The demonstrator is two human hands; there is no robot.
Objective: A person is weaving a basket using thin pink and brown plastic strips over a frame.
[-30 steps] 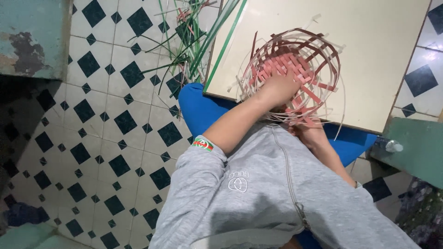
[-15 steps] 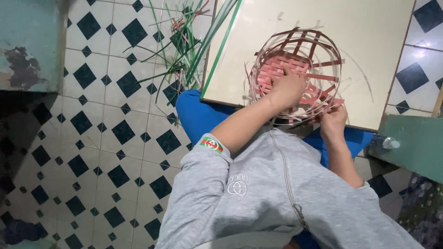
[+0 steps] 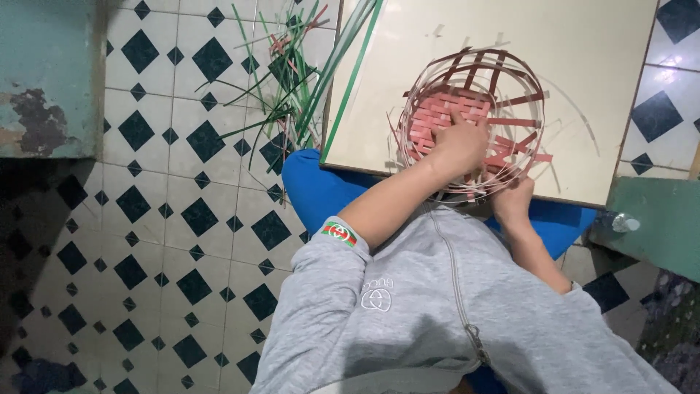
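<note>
A half-woven basket (image 3: 477,95) of red and pale strips stands on a cream board (image 3: 590,66) over my lap. My left hand (image 3: 458,146) reaches inside it, fingers pressed on the red woven bottom. My right hand (image 3: 514,201) grips the basket's near rim from outside, among the loose upright strips. Both forearms come out of grey sleeves pushed up.
A heap of green and pale strips (image 3: 292,80) lies on the black-and-white tiled floor left of the board. Long green strips (image 3: 350,58) lean along the board's left edge. A blue stool (image 3: 313,190) shows under the board. A green bench (image 3: 656,219) sits at right.
The basket and my hands sit lower and more to the right in view as my head shifted. My right hand has come out from behind the basket to its near rim.
</note>
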